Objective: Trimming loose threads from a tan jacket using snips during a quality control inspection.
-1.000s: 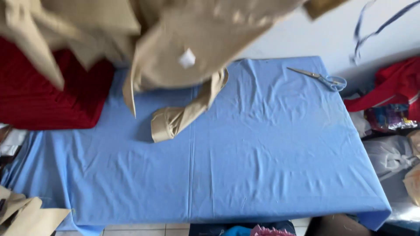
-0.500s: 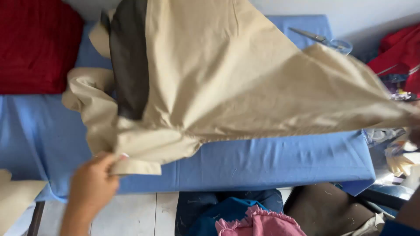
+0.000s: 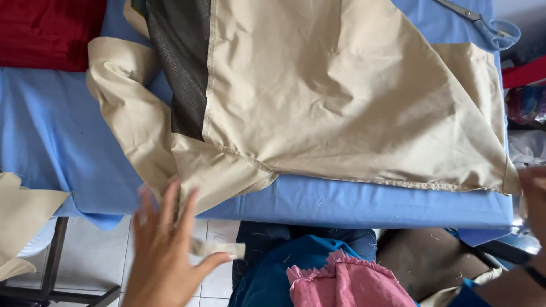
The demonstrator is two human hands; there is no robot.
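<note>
A large beige garment (image 3: 352, 91) with a dark mesh lining panel (image 3: 182, 62) lies spread over the table covered in blue cloth (image 3: 62, 136). My left hand (image 3: 165, 250) hovers at the table's near edge with its fingers spread, close to the garment's lower left corner and a loose beige strip (image 3: 219, 248), holding nothing. At the far right edge my right hand (image 3: 533, 196) sits by the garment's lower right corner; blur hides whether it grips the fabric.
Scissors with light blue handles (image 3: 489, 25) lie at the table's far right corner. A red cloth pile (image 3: 45, 31) sits at the far left. Beige cut pieces (image 3: 20, 219) hang at left. Blue and pink fabric (image 3: 341, 278) lies below the table edge.
The garment went from being held up in the air to lying flat on the table. My left hand let go of its corner and opened.
</note>
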